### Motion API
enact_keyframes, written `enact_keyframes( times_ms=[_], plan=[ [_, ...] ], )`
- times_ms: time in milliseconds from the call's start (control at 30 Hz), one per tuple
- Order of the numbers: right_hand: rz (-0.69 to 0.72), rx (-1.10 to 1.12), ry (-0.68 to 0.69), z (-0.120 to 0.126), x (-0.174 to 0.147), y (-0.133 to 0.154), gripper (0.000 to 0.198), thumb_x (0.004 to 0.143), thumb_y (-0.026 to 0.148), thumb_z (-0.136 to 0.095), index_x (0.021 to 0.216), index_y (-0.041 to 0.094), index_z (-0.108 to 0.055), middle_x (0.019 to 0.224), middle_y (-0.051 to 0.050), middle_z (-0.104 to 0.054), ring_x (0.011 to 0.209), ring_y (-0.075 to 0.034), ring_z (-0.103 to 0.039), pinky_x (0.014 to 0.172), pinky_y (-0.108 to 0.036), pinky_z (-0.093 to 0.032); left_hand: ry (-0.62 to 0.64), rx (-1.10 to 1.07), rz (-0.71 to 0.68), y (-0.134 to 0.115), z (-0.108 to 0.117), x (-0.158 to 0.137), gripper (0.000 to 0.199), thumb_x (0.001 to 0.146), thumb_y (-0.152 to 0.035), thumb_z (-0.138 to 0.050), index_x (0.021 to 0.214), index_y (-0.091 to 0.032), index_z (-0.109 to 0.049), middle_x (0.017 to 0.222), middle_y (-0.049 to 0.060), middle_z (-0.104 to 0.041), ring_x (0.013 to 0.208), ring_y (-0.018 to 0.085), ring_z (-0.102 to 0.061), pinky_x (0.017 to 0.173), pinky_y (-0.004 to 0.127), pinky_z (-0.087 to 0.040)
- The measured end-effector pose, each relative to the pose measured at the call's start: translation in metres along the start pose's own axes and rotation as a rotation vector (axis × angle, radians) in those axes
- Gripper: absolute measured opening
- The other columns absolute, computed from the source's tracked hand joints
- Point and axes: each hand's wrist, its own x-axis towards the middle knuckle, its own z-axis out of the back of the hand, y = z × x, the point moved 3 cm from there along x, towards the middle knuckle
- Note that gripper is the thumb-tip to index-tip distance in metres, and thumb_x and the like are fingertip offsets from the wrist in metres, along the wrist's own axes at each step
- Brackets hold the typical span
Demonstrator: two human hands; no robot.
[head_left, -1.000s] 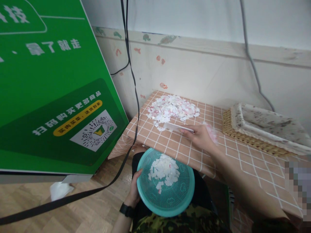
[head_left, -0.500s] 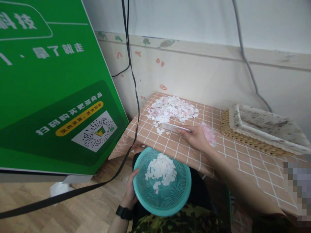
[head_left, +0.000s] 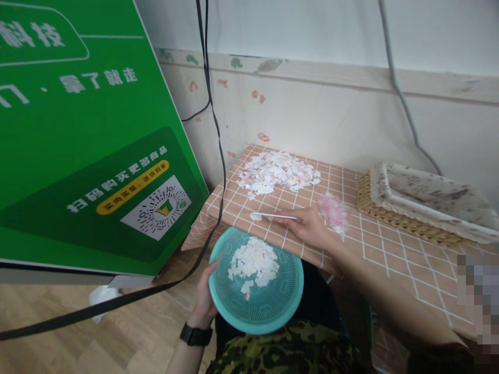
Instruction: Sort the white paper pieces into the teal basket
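My left hand [head_left: 206, 291] grips the left rim of a teal plastic colander [head_left: 268, 311], held over my lap just below the table edge. Inside it lies a heap of white paper scraps [head_left: 255, 262]. In my right hand [head_left: 307, 224] is a thin, flat white strip [head_left: 275, 215], its long edge low over the tabletop; its exact kind is unclear. A few scraps lie against the strip near the table edge. Behind it spreads a larger pile of white and pinkish paper scraps [head_left: 278, 171]. Beside my right wrist sits a pink-and-white bundle [head_left: 333, 212].
A brown checked cloth covers the table [head_left: 390, 254]. On its right stands a lined wicker basket [head_left: 417, 208]. A green sign panel [head_left: 97, 130] fills the left, and a black strap [head_left: 216, 135] hangs in front of the table corner. The wall [head_left: 331, 114] is behind.
My right hand has drawn the white strip from the pile toward the table's near edge, bringing a few scraps along. The colander has shifted slightly up and left in view.
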Motion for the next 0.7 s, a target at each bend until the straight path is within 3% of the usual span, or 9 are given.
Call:
enact_keyframes(
  times_ms=[167,400,600,700],
  plan=[
    [-0.022,0.041,0.061,-0.004,-0.018,0.011,0.026,0.087,0.03,-0.049,0.106,0.028,-0.067,0.096,-0.002,-0.071,0.081,-0.018,-0.066,0.071,-0.031,-0.052,0.043,-0.002,0.011,-0.002,-0.011,-0.006,0.015,0.072,-0.023,-0.062,0.078,-0.012,-0.071,0.073,0.008,-0.073,0.067,0.023,-0.067,0.069,0.035,-0.052],
    [-0.064,0.118,0.12,0.0,-0.031,0.021,0.024,0.084,0.036,-0.054,0.096,0.023,-0.07,0.085,-0.003,-0.072,0.071,-0.016,-0.065,0.061,-0.025,-0.051,0.071,-0.006,0.0,-0.006,-0.017,-0.007,0.016,0.072,-0.024,-0.062,0.078,-0.012,-0.071,0.072,0.008,-0.073,0.065,0.022,-0.067,0.069,0.034,-0.052],
    [-0.088,0.114,0.035,0.002,-0.036,0.022,0.026,0.084,0.036,-0.053,0.096,0.021,-0.07,0.09,-0.004,-0.071,0.074,-0.017,-0.065,0.064,-0.027,-0.051,0.066,0.005,0.006,-0.007,-0.018,-0.008,0.018,0.073,-0.026,-0.062,0.08,-0.011,-0.07,0.074,0.008,-0.073,0.066,0.021,-0.067,0.07,0.033,-0.052],
    [-0.094,0.106,0.061,0.0,-0.035,0.023,0.026,0.085,0.037,-0.052,0.096,0.022,-0.07,0.087,-0.002,-0.071,0.068,-0.016,-0.064,0.058,-0.025,-0.049,0.074,-0.001,0.004,-0.007,-0.018,-0.009,0.018,0.073,-0.026,-0.062,0.08,-0.011,-0.07,0.074,0.008,-0.073,0.067,0.021,-0.067,0.071,0.034,-0.052]
  ],
)
